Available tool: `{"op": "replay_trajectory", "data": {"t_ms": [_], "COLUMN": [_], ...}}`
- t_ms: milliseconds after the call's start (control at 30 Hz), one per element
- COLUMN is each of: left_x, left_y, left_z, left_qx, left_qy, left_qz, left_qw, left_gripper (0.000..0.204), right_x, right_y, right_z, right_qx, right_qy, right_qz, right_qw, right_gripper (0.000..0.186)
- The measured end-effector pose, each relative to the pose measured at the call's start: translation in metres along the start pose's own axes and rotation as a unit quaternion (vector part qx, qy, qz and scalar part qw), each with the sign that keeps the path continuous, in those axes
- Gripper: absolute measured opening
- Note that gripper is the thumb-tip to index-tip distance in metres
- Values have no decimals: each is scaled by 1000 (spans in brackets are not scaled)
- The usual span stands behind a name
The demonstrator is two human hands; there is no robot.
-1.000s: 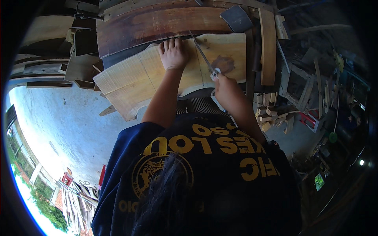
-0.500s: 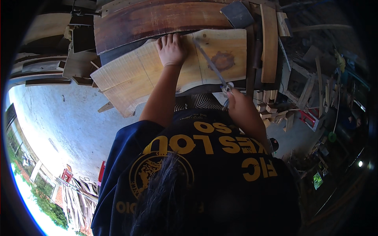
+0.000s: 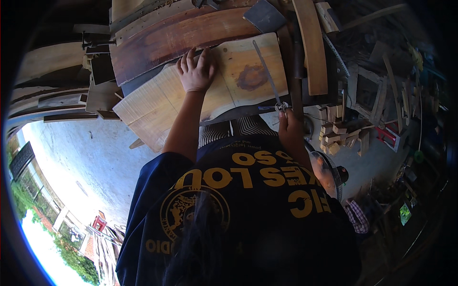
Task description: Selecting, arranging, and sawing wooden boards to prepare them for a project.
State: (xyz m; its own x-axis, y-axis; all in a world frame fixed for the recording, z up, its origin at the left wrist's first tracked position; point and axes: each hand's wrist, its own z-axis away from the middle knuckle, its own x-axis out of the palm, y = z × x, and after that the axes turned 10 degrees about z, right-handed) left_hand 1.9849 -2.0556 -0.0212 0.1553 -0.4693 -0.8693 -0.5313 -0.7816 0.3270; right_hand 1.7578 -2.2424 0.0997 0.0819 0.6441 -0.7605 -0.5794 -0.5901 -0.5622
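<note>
A pale, wavy-edged wooden board (image 3: 160,102) lies in front of me, with a dark knot (image 3: 252,77) towards its right end and thin lines drawn across it. My left hand (image 3: 196,74) rests on the board near its far edge, fingers spread. In my right hand (image 3: 288,121), at the board's near right corner, is a tool with a long narrow metal blade (image 3: 267,66) and a metal fitting by the grip; its exact kind is unclear. The blade points away from me over the board's right end, right of the knot. My fingers partly hide the grip.
Beyond the board lies a reddish-brown plank (image 3: 181,45), with a dark flat block (image 3: 265,18) at its right. A curved light plank (image 3: 312,52) stands right of the board. Offcuts (image 3: 336,136) are piled lower right, near a round fan-like thing (image 3: 327,174).
The view has shifted, and the board sits slightly further left in it. The blade has moved right relative to the board, from left of the knot to right of it. My left hand still presses the board.
</note>
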Motion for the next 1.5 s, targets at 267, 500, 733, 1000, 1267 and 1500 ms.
{"op": "replay_trajectory", "data": {"t_ms": [267, 500, 733, 1000, 1267, 1500], "left_x": [4, 13, 8, 0, -4, -2], "left_y": [-1, -6, -4, -5, -6, -8], "left_z": [4, 9, 0, -2, -5, -3], "left_qx": [19, 116, -15, -73, -71, -71], "left_qy": [-34, -10, 66, -80, -91, -87], "left_qz": [-12, 34, 32, 44, 58, 71], "left_qw": [999, 993, 997, 993, 992, 991], "left_gripper": [37, 30, 53, 41, 38, 42], "right_x": [-3, 8, 20, 46, 45, 39], "right_y": [24, 20, -14, -55, -75, -116], "right_z": [4, 7, -3, -12, 5, -6], "right_qx": [-46, -2, -19, -45, 7, -7], "right_qy": [40, -19, -130, -138, -139, -153], "right_qz": [7, -20, 54, 73, 119, 135], "right_qw": [998, 1000, 990, 987, 983, 979], "right_gripper": [24, 26, 29, 18, 25, 22]}}
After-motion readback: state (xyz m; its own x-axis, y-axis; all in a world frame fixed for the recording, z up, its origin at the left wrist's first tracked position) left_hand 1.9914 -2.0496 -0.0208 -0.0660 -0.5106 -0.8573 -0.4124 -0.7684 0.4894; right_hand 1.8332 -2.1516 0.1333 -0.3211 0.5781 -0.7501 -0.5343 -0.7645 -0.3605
